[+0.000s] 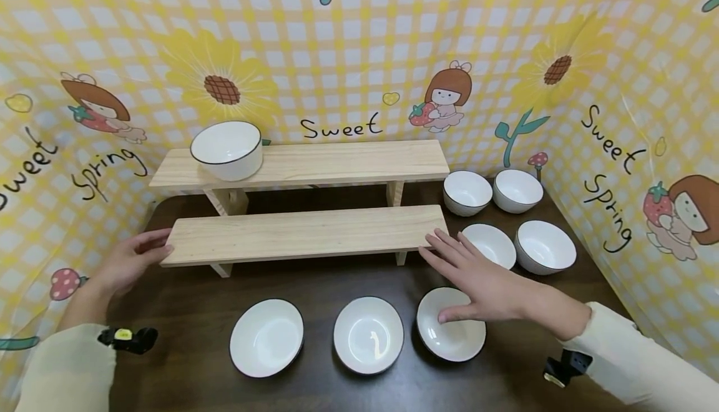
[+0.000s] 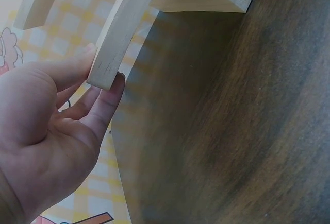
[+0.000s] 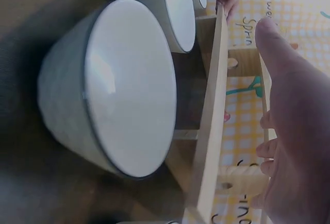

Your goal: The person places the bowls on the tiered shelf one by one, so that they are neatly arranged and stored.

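A two-tier wooden shelf (image 1: 309,235) of pale boards stands on the dark table. My left hand (image 1: 128,262) pinches the left end of its lower board; in the left wrist view the thumb lies above the board edge (image 2: 111,62) and fingers curl beneath. At the other end, my right hand (image 1: 485,281) has its fingers spread, fingertips right at the board's corner, palm over a white bowl (image 1: 449,340). Nothing is gripped in it. Two more white dark-rimmed bowls, a left one (image 1: 266,337) and a middle one (image 1: 369,335), stand in front of the shelf.
A larger white bowl (image 1: 227,150) sits at the left of the upper board (image 1: 348,161). Several white bowls, among them one at the far right (image 1: 545,248), stand on the table right of the shelf. Yellow checked cloth (image 1: 348,44) hangs behind and at both sides.
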Motion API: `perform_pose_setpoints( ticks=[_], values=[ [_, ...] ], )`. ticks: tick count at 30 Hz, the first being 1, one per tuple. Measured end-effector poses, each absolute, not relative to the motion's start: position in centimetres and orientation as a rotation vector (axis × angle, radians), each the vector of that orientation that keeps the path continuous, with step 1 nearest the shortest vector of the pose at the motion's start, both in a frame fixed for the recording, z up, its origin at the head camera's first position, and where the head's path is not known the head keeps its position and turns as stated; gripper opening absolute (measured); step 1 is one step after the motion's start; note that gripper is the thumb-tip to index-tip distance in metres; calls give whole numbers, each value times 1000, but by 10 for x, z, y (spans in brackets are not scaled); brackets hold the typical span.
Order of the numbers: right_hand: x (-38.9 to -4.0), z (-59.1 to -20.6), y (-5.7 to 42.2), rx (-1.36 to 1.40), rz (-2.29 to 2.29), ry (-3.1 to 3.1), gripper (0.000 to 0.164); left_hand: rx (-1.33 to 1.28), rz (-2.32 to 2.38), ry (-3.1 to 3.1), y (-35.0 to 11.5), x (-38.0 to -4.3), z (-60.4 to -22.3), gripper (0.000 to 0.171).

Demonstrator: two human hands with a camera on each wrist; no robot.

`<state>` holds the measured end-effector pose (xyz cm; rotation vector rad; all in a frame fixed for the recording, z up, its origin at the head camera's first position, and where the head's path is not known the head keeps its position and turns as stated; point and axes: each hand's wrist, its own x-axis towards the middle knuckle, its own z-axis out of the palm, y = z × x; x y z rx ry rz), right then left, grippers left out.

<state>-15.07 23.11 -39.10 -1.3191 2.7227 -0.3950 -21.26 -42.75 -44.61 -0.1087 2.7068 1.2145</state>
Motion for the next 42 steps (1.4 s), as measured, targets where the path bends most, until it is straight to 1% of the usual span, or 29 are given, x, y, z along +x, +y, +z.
perform_pose_setpoints(
  ticks=[6, 15, 22, 27, 32, 42],
  values=[
    [-138, -403, 247, -1256, -454, 2757, 114, -92, 1242, 2720, -428, -212, -449, 71],
    [-119, -411, 264, -1130, -599, 2761, 124, -115, 1257, 2721, -428, -211, -449, 73],
    [-104, -431, 272, -1067, -753, 2745, 140, -117, 1245, 2737, -425, -209, -447, 71],
    [-98, -449, 273, -986, -774, 2737, 148, -103, 1251, 2734, -424, -208, -446, 70],
    [-99, -463, 269, -1000, -794, 2759, 152, -104, 1253, 2729, -425, -207, -446, 72],
    [-102, -482, 260, -1137, -754, 2813, 152, -109, 1276, 2728, -426, -208, -448, 73]
  ],
)
